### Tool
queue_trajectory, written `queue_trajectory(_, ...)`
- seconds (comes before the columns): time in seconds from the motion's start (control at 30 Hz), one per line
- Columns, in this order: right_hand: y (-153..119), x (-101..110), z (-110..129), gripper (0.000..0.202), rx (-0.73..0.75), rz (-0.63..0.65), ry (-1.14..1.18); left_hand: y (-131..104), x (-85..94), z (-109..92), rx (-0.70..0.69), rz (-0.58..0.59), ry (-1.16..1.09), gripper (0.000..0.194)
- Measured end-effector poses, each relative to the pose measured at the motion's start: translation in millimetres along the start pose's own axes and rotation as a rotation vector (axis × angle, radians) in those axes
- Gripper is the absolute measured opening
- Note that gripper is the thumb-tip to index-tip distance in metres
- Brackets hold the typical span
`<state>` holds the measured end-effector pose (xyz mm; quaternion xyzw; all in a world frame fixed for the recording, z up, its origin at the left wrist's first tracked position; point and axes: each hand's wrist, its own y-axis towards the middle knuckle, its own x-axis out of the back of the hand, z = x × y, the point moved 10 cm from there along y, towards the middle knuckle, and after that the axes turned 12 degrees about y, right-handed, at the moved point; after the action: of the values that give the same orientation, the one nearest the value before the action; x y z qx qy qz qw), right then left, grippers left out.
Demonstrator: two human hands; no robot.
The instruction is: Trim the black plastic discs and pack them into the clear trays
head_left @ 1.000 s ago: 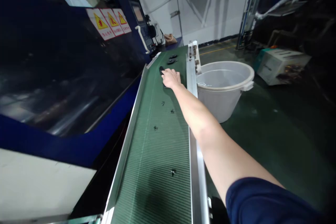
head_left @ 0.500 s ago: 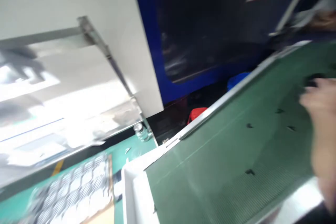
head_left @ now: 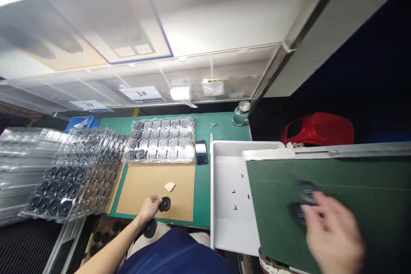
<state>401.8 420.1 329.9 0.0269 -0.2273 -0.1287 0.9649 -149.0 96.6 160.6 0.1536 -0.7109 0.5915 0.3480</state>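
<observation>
My left hand (head_left: 149,209) is pinched on a black round disc (head_left: 165,204) with a small centre hole, over the front of a brown cardboard sheet (head_left: 138,184). Another black disc (head_left: 149,228) shows below that hand; whether the hand holds it too, I cannot tell. Over the green conveyor belt (head_left: 276,205), my right hand (head_left: 335,233) is blurred, its fingers closed on black discs (head_left: 307,192); two seem to show. A clear blister tray (head_left: 167,139) behind the cardboard has black discs in several left pockets.
A white bin (head_left: 221,231) with small black bits stands beside the belt. Stacked clear trays (head_left: 61,171) of black discs are at left. A phone (head_left: 201,153), a glass jar (head_left: 240,113), small pliers (head_left: 213,125) and a cream wedge-shaped piece (head_left: 170,186) lie on the bench.
My view has swung left from the belt to the bench. My right hand now shows nearer the belt's end with black discs, and my left hand has come into view.
</observation>
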Motion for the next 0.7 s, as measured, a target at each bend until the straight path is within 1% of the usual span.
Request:
queue_trajectory(0.07,-85,-82,6,0.029,-0.008,0.206,0.166,19,-6.3,13,-0.006,0.044,-0.018,0.028)
queue_trajectory(0.1,-126,-125,6,0.029,-0.049,0.277,0.239,30,-9.2,19,-0.012,0.067,-0.026,0.027)
queue_trajectory(0.17,-201,-211,6,0.031,-0.102,0.412,0.265,53,-14.9,33,-0.028,0.116,-0.038,0.026)
queue_trajectory(0.2,-232,-250,6,0.032,-0.121,0.451,0.265,66,-17.7,41,-0.035,0.141,-0.044,0.025)
queue_trajectory(0.23,-260,-288,4,0.034,-0.141,0.495,0.263,79,-20.5,51,-0.041,0.166,-0.049,0.025)
queue_trajectory(0.3,-304,-357,1,0.036,-0.164,0.578,0.263,105,-25.1,72,-0.054,0.215,-0.065,0.025)
queue_trajectory(0.37,-337,-420,-2,0.038,-0.170,0.676,0.272,130,-27.4,94,-0.069,0.258,-0.088,0.025)
queue_trajectory(0.43,-362,-472,-5,0.040,-0.165,0.775,0.281,150,-27.5,114,-0.088,0.294,-0.116,0.026)
queue_trajectory(0.47,-371,-493,-7,0.041,-0.161,0.815,0.280,158,-27.4,121,-0.101,0.313,-0.131,0.026)
queue_trajectory(0.5,-378,-510,-9,0.041,-0.157,0.843,0.274,165,-27.6,127,-0.118,0.332,-0.146,0.027)
queue_trajectory(0.53,-381,-521,-13,0.041,-0.155,0.858,0.261,170,-28.2,130,-0.138,0.353,-0.161,0.029)
queue_trajectory(0.57,-381,-527,-17,0.040,-0.156,0.857,0.240,174,-29.4,130,-0.161,0.375,-0.176,0.032)
queue_trajectory(0.6,-379,-527,-23,0.039,-0.157,0.841,0.213,176,-31.1,129,-0.188,0.396,-0.191,0.033)
queue_trajectory(0.63,-374,-522,-29,0.038,-0.160,0.813,0.181,178,-33.4,125,-0.217,0.416,-0.206,0.035)
queue_trajectory(0.7,-359,-501,-42,0.038,-0.164,0.732,0.110,179,-39.6,112,-0.276,0.453,-0.232,0.035)
